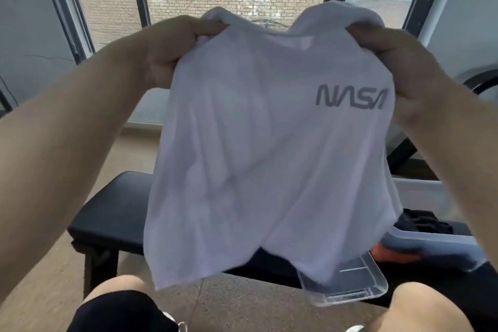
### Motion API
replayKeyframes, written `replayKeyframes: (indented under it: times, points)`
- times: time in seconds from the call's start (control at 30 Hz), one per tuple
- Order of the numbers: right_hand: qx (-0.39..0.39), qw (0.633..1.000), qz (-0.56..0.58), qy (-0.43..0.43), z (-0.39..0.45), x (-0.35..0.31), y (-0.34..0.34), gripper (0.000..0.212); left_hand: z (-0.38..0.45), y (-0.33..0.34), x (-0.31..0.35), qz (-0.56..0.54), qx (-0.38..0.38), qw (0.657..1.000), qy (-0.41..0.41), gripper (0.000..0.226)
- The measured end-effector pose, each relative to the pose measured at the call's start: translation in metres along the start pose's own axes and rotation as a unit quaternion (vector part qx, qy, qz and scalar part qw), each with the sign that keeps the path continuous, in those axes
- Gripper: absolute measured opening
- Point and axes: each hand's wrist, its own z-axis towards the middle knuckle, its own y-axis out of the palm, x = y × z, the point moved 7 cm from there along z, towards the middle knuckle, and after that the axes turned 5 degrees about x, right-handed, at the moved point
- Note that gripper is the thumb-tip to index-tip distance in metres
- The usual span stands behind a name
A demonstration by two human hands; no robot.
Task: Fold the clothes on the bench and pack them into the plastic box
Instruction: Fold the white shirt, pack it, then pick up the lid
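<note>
Knees [121,288] — shirt [269,156] veiling box [431,240]

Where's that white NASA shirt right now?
The white NASA shirt hangs in mid-air at the centre of the head view, gripped at its top by the left hand and right hand, above the black bench.

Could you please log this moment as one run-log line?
stage: unfolded, held up | left hand: grips white NASA shirt top | right hand: grips top | bench: below shirt | plastic box: dark clothes inside
</note>
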Motion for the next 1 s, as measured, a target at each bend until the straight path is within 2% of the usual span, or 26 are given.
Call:
replayKeyframes:
  times: [0.07, 0.13, 0.2, 0.3, 0.33, 0.37, 0.4, 0.47, 0.6, 0.67, 0.87, 1.0]
  points:
    - [0.058, 0.997, -0.04, 0.029, 0.017, 0.001, -0.031, 0.022, 0.024, -0.007, -0.005, 0.034, 0.051, 0.998, 0.012, 0.016]
    - [0.148, 0.982, -0.103, 0.057, 0.032, 0.006, -0.067, 0.024, 0.052, -0.019, -0.015, 0.153, 0.109, 0.981, 0.039, 0.026]
    - [0.228, 0.955, -0.182, 0.049, 0.047, 0.011, -0.099, 0.019, 0.076, -0.025, -0.024, 0.311, 0.141, 0.936, 0.08, 0.029]
    - [0.265, 0.911, -0.31, 0.052, 0.065, 0.027, -0.128, 0.005, 0.107, -0.023, -0.042, 0.521, 0.141, 0.836, 0.103, 0.033]
    - [0.266, 0.901, -0.34, 0.053, 0.071, 0.034, -0.135, 0.004, 0.117, -0.023, -0.049, 0.569, 0.148, 0.803, 0.096, 0.034]
    - [0.269, 0.891, -0.363, 0.05, 0.078, 0.039, -0.144, 0.004, 0.126, -0.024, -0.055, 0.592, 0.16, 0.785, 0.09, 0.035]
    - [0.276, 0.883, -0.378, 0.043, 0.085, 0.044, -0.152, 0.004, 0.135, -0.025, -0.061, 0.596, 0.172, 0.78, 0.083, 0.035]
    - [0.289, 0.874, -0.389, 0.027, 0.099, 0.052, -0.167, 0.006, 0.152, -0.024, -0.072, 0.575, 0.181, 0.795, 0.066, 0.037]
    - [0.302, 0.872, -0.385, 0.014, 0.122, 0.064, -0.19, 0.01, 0.178, -0.021, -0.085, 0.423, 0.212, 0.88, 0.037, 0.034]
    - [0.315, 0.869, -0.38, 0.008, 0.13, 0.069, -0.2, 0.009, 0.188, -0.022, -0.091, 0.349, 0.227, 0.909, 0.026, 0.029]
    - [0.332, 0.854, -0.4, -0.012, 0.147, 0.088, -0.218, 0.002, 0.2, -0.027, -0.106, 0.233, 0.282, 0.931, 0.0, 0.02]
    - [0.365, 0.847, -0.383, 0.061, 0.156, 0.111, -0.234, 0.009, 0.215, -0.023, -0.134, 0.066, 0.301, 0.949, -0.073, 0.016]
